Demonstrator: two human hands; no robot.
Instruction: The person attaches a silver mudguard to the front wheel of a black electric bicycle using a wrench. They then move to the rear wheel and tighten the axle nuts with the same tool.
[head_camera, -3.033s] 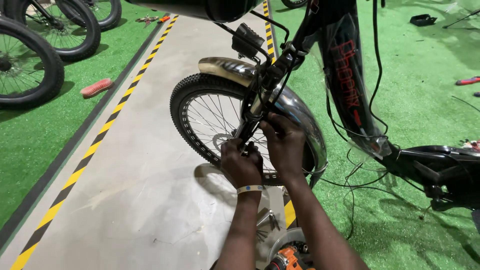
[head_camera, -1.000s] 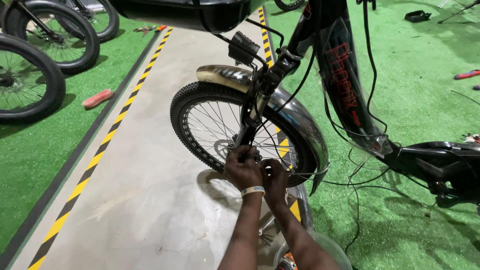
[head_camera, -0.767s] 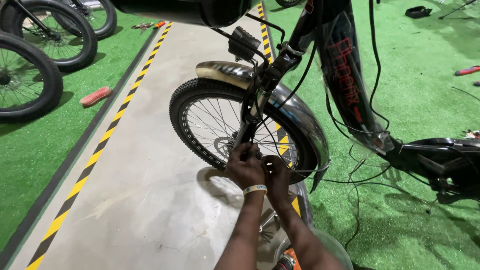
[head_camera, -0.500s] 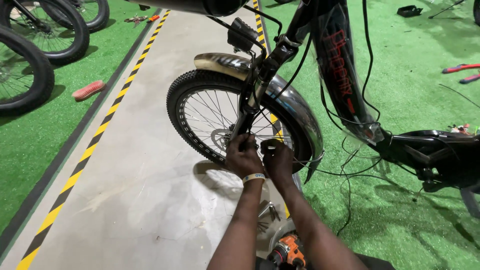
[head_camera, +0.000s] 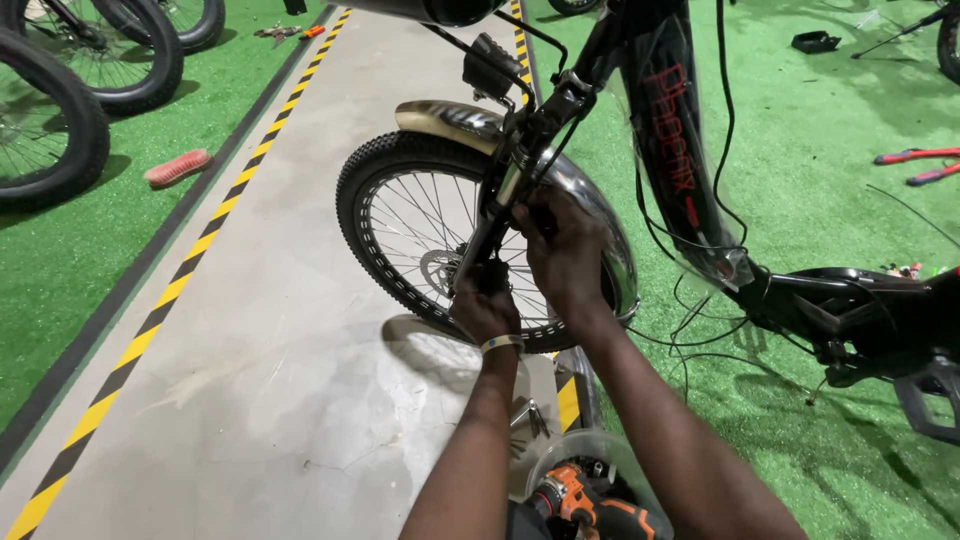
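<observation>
Here, low on the bicycle's front end, both hands are at work.
Left hand (head_camera: 487, 305): curled around the lower fork leg (head_camera: 487, 235) near the hub; what its fingertips pinch cannot be told.
Right hand (head_camera: 562, 250): fingers bent and pressed against the fork, at 1 o'clock from the left hand, just beside it.
Front wheel (head_camera: 395, 235): knobby tyre standing on the concrete strip (head_camera: 250, 350), chrome mudguard (head_camera: 600, 230) above.
Cordless drill (head_camera: 575, 500): orange, at 6 o'clock, beside a clear tub.
Brush (head_camera: 178, 167): on the turf at 10 o'clock, well apart.
</observation>
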